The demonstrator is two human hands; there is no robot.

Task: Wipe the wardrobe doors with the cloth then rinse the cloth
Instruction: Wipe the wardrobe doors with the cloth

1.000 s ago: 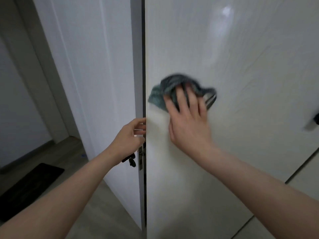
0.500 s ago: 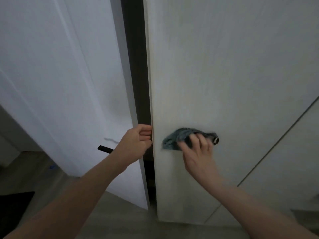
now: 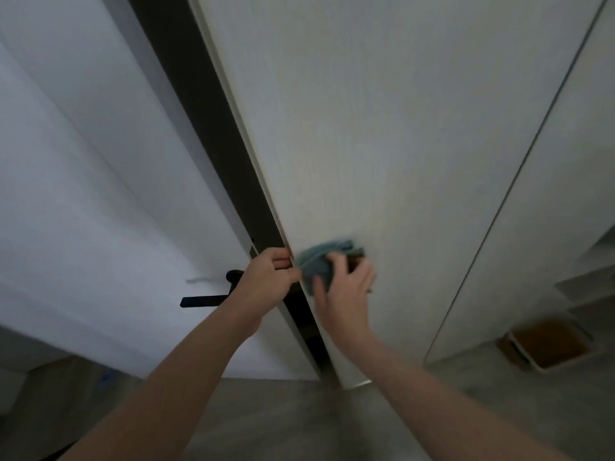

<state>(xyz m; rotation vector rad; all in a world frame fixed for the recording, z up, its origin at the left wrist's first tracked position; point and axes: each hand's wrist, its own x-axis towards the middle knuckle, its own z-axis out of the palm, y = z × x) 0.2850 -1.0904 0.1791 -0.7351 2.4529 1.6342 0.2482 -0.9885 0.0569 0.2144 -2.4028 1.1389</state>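
Head view: looks down along a pale wardrobe door (image 3: 382, 144) toward the floor (image 3: 273, 424).
Cloth: blue-green cloth (image 3: 319, 261), bunched and blurred, lies against the lower part of the door face, just beside its left edge.
Right hand: right hand (image 3: 342, 291) presses the cloth to the door, fingers spread over it and partly curled into the folds, so it is grasping the cloth.
Left hand: left hand (image 3: 269, 277) is curled round the door's left edge, thumb and fingers gripping the edge and steadying the panel.
Door gap: a dark opening shows between this door and a white room door (image 3: 100, 194) to the left, which carries a black lever handle (image 3: 213, 297).
Neighbouring panel: a second wardrobe door (image 3: 549, 227) adjoins on the right across a thin seam.
Far right: a box with a brown inside (image 3: 552, 344) sits on the floor.
Step in hand: wiping, low on the door; rinsing is not yet begun.
Next move: probably calls for carrying the strokes to the bottom of the panel with even pressure, then the neighbouring door.
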